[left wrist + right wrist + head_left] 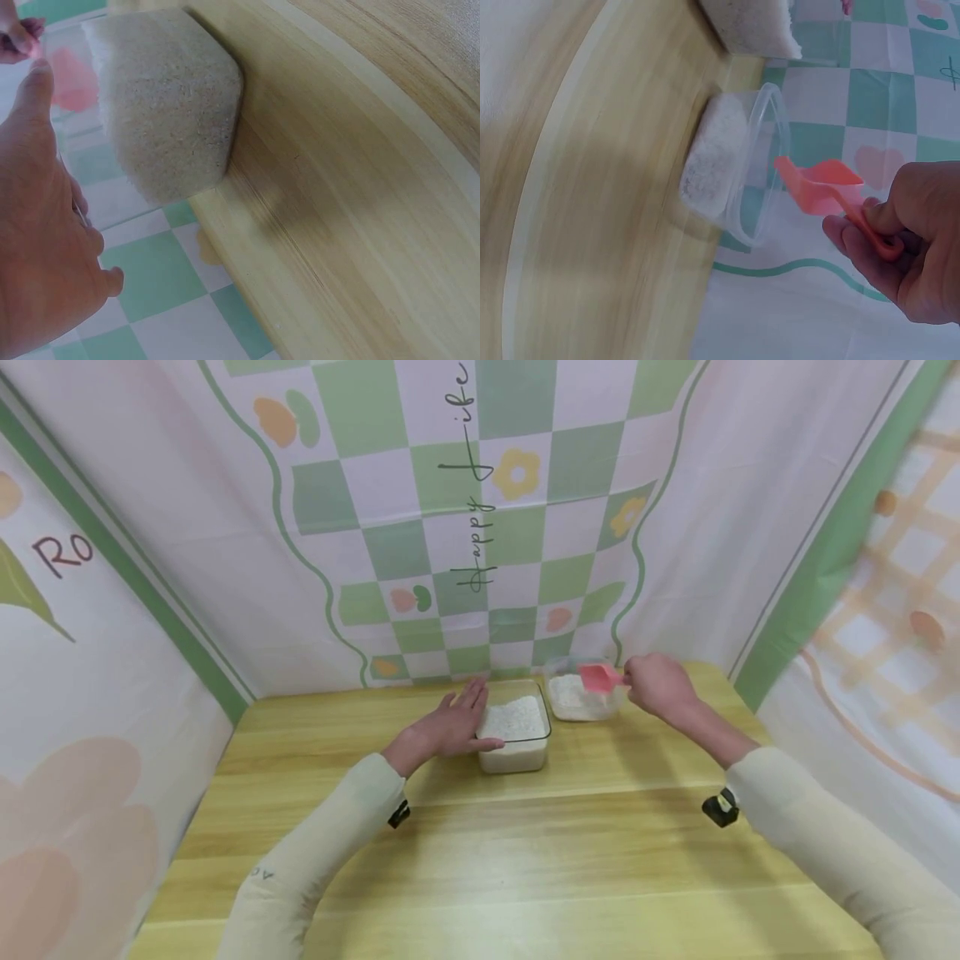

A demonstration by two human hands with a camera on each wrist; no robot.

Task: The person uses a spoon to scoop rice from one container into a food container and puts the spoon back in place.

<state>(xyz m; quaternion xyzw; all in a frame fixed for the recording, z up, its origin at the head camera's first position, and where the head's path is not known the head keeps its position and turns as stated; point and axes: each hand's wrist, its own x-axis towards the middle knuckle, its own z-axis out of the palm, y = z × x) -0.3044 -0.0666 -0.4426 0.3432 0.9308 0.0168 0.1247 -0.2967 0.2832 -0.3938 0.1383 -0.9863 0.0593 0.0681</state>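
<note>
A clear square container (513,758) filled high with white rice (517,718) stands near the back of the table. My left hand (453,724) rests against its left side, fingers straight along the rim and thumb over the front edge. Just to the right is a smaller clear plastic tub (769,172) with a lower layer of rice (716,154). My right hand (660,685) grips the handle of a pink scoop (829,186), held above that tub. Whether any rice lies in the scoop I cannot tell.
Both containers stand on a light wooden table (510,860), close to its back edge. Behind them hangs a checkered green and white cloth (517,539). Printed cloths also close off the left and right sides.
</note>
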